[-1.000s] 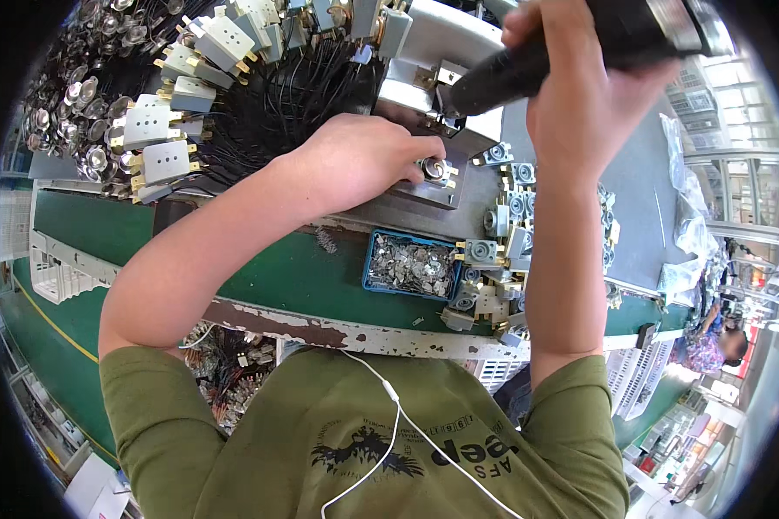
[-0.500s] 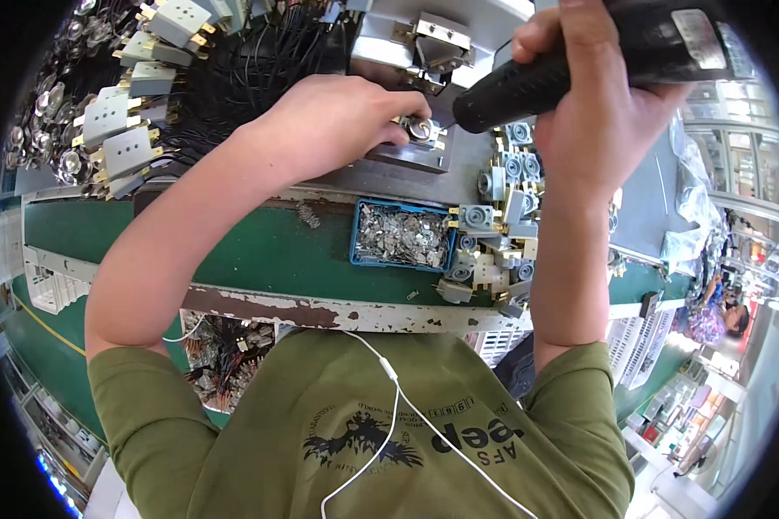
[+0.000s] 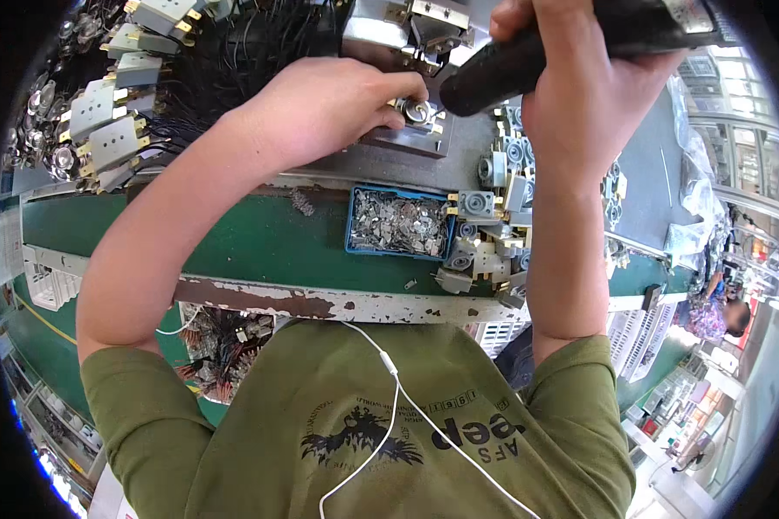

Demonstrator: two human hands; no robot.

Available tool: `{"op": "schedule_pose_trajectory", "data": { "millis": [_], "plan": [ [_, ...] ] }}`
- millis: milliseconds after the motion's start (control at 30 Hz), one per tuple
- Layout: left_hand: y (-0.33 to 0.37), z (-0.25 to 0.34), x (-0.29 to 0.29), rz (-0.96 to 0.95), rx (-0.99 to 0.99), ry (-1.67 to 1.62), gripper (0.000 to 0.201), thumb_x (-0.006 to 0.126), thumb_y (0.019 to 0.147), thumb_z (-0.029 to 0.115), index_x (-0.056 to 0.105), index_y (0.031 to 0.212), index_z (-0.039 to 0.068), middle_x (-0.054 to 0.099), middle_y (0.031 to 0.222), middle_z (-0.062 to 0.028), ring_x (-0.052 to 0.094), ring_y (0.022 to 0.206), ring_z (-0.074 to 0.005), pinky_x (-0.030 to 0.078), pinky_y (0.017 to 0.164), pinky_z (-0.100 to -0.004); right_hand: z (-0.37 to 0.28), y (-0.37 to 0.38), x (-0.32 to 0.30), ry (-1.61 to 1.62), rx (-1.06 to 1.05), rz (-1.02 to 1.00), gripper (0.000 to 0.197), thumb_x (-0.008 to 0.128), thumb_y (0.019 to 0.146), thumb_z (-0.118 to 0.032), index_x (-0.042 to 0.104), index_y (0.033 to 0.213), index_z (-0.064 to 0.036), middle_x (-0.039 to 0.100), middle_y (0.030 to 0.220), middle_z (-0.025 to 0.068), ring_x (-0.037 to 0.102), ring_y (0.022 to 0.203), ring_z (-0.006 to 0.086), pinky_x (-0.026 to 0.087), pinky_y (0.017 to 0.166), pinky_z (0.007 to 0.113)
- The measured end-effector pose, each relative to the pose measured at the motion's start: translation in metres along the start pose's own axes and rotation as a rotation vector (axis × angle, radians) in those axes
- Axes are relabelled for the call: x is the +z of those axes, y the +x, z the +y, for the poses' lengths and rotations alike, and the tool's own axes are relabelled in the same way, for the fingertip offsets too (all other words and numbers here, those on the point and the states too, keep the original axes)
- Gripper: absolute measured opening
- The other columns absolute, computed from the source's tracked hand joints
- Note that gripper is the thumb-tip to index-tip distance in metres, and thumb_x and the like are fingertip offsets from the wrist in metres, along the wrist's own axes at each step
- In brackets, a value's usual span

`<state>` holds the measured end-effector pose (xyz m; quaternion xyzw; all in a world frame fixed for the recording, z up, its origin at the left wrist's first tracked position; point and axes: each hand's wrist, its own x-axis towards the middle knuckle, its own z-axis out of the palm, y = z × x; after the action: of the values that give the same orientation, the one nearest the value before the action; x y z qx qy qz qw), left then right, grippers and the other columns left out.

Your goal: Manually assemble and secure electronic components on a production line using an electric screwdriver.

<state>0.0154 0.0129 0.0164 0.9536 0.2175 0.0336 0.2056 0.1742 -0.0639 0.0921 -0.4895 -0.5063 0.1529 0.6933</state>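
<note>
My right hand (image 3: pixel 584 104) is wrapped around a black power screwdriver (image 3: pixel 493 76), held tilted with its nose pointing down and left. That nose is just right of a small grey part with a round metal centre (image 3: pixel 418 110). The part sits on a dark metal block (image 3: pixel 420 143). My left hand (image 3: pixel 329 108) reaches in from the left, thumb and forefinger closed on the part's near left side. Whether the tool's tip touches the part I cannot tell.
A blue tray (image 3: pixel 349 229) of small metal pieces lies near the table's front edge. Grey units with brass tabs (image 3: pixel 476 205) cluster beside it. More grey blocks (image 3: pixel 117 143) and black wires (image 3: pixel 225 78) are piled left. A metal fixture (image 3: pixel 437 39) stands behind.
The view has shifted slightly, so the table appears higher. The screwdriver's nose has come a little closer to the part. My left hand keeps its grip there.
</note>
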Motion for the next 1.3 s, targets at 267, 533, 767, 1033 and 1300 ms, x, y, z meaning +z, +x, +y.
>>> {"op": "schedule_pose_trajectory", "data": {
  "millis": [267, 533, 767, 1033, 1300],
  "plan": [
    [0.001, -0.003, 0.004, 0.09, 0.049, 0.035, 0.029, 0.066, 0.096, 0.027, 0.064, 0.124, 0.019, 0.073, 0.093, -0.0123, 0.072, 0.085, -0.034, 0.055, 0.073, -0.0466, 0.009, -0.002, 0.001, 0.017, -0.129, -0.056, 0.031, 0.073, 0.092, -0.001, 0.051, 0.114, 0.0025, 0.069, 0.084, 0.0103, 0.064, 0.061, 0.0128, 0.053, 0.054, 0.026],
    [-0.003, -0.001, 0.008, 0.124, 0.087, 0.09, 0.031, 0.068, 0.095, 0.027, 0.065, 0.125, 0.018, 0.072, 0.09, -0.0119, 0.071, 0.084, -0.0332, 0.056, 0.073, -0.0462, 0.023, 0.014, -0.042, -1.166, -0.935, -0.353, 0.005, 0.067, 0.098, -0.011, 0.069, 0.097, -0.0061, 0.074, 0.088, 0.006, 0.069, 0.075, 0.022, 0.056, 0.066, 0.038],
    [-0.008, 0.001, 0.014, 0.336, 0.167, 0.281, 0.028, 0.07, 0.089, 0.021, 0.072, 0.117, 0.017, 0.069, 0.098, -0.0053, 0.067, 0.095, -0.0251, 0.053, 0.078, -0.0409, -0.01, -0.005, 0.009, -0.014, -0.14, 0.002, 0.023, 0.076, 0.092, -0.004, 0.064, 0.111, 0.0029, 0.071, 0.084, 0.01, 0.064, 0.059, 0.0121, 0.053, 0.054, 0.026],
    [-0.008, 0.04, 0.042, 0.531, 0.339, 0.309, 0.017, 0.067, 0.077, 0.014, 0.07, 0.093, 0.009, 0.063, 0.103, -0.004, 0.059, 0.102, -0.0192, 0.045, 0.085, -0.0356, -0.026, 0.006, -0.03, -0.112, -0.184, 0.061, 0.022, 0.076, 0.094, -0.012, 0.067, 0.107, 0.0031, 0.068, 0.073, 0.0078, 0.062, 0.053, 0.0134, 0.051, 0.05, 0.027],
    [-0.009, 0.048, 0.042, 0.461, 0.352, 0.307, 0.01, 0.065, 0.079, 0.015, 0.06, 0.087, 0.011, 0.059, 0.095, -0.0029, 0.058, 0.1, -0.0188, 0.044, 0.084, -0.0331, -0.027, 0.01, -0.046, 0.11, -0.163, 0.085, 0.072, 0.067, 0.096, 0.004, 0.026, 0.155, -0.0013, 0.07, 0.106, 0.022, 0.065, 0.061, 0.017, 0.053, 0.055, 0.031]
  ]
}}
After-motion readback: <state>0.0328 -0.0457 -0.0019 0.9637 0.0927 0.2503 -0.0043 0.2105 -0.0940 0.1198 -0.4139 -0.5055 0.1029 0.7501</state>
